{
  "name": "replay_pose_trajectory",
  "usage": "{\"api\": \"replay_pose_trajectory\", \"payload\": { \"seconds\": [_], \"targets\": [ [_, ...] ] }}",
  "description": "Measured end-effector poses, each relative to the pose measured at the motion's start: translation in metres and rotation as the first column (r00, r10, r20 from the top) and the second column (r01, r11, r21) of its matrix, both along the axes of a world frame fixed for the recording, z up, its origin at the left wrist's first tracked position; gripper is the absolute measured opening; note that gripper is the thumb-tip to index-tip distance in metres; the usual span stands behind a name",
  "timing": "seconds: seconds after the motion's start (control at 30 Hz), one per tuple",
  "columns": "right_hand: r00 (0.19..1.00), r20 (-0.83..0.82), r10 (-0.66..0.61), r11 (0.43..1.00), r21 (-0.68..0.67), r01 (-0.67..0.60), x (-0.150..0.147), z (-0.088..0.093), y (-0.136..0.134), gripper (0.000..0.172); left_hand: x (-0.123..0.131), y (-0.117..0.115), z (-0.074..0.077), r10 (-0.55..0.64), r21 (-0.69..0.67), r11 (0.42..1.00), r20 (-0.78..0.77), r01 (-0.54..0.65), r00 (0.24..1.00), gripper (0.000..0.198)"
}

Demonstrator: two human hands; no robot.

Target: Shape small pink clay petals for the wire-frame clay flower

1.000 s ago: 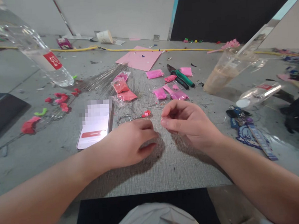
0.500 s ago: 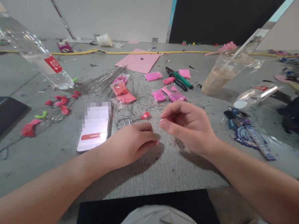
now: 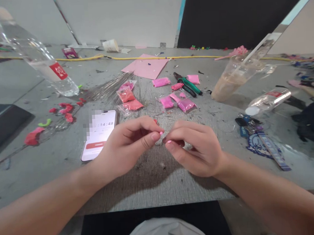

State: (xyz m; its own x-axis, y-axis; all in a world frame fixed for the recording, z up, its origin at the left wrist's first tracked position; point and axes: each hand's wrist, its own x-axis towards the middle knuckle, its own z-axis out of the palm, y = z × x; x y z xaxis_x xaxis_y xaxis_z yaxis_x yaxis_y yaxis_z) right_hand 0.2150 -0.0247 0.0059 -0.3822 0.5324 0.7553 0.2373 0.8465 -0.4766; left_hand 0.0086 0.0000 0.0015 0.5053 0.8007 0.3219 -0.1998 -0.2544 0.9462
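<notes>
My left hand (image 3: 129, 143) and my right hand (image 3: 195, 145) meet fingertip to fingertip above the grey table (image 3: 160, 180), both pinched. Tiny pink bits (image 3: 164, 137) show between the fingertips; I cannot make out what they are. A red bit on thin wire (image 3: 155, 121) peeks out just behind my left fingers. A phone (image 3: 100, 133) with a timer screen lies flat left of my left hand. Small bags of pink beads (image 3: 177, 100) and red beads (image 3: 128, 98) lie beyond the hands.
Green-handled pliers (image 3: 189, 85), a pink sheet (image 3: 146, 67) and a bundle of thin wires (image 3: 108, 86) lie further back. A water bottle (image 3: 38, 62) stands at left, a drink cup (image 3: 231, 82) at right, with keys (image 3: 249, 123) and a lying bottle (image 3: 269, 99).
Both hands rose off the table and came together, fingertips pinched against each other. The left hand now covers most of the wire piece with the red bit.
</notes>
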Motion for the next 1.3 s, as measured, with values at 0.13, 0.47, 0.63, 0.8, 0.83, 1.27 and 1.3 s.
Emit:
{"api": "replay_pose_trajectory", "payload": {
  "seconds": [0.13,0.47,0.63,0.8,0.83,1.27,1.3],
  "targets": [
    [1.000,0.000,0.030,1.000,-0.007,-0.030,0.000,0.000,-0.001,0.010,0.000,-0.006,0.000,-0.090,-0.021,0.996,0.081,0.091,0.993,0.017],
    [0.996,0.008,0.094,0.994,-0.053,-0.093,-0.001,0.008,-0.007,0.009,-0.001,-0.008,0.002,-0.129,-0.025,0.991,0.107,0.132,0.986,0.022],
    [0.995,0.000,0.095,0.991,-0.091,-0.094,0.000,0.007,-0.008,0.009,0.001,-0.009,0.003,-0.123,-0.082,0.987,0.140,0.136,0.982,0.018],
    [0.995,0.015,0.094,0.990,-0.112,-0.091,-0.002,0.006,-0.009,0.010,0.001,-0.010,0.004,-0.152,-0.106,0.980,0.134,0.167,0.979,0.017],
    [0.995,0.018,0.097,0.989,-0.114,-0.094,-0.002,0.006,-0.009,0.010,0.001,-0.010,0.004,-0.156,-0.113,0.979,0.135,0.172,0.979,0.017],
    [0.981,-0.021,0.193,0.961,-0.196,-0.194,-0.001,0.008,-0.010,0.011,-0.001,-0.008,0.005,-0.177,-0.073,0.980,0.077,0.183,0.981,0.009],
    [0.979,-0.026,0.203,0.958,-0.202,-0.204,-0.001,0.008,-0.010,0.012,-0.001,-0.007,0.005,-0.182,-0.069,0.980,0.072,0.187,0.981,0.008]
  ]
}}
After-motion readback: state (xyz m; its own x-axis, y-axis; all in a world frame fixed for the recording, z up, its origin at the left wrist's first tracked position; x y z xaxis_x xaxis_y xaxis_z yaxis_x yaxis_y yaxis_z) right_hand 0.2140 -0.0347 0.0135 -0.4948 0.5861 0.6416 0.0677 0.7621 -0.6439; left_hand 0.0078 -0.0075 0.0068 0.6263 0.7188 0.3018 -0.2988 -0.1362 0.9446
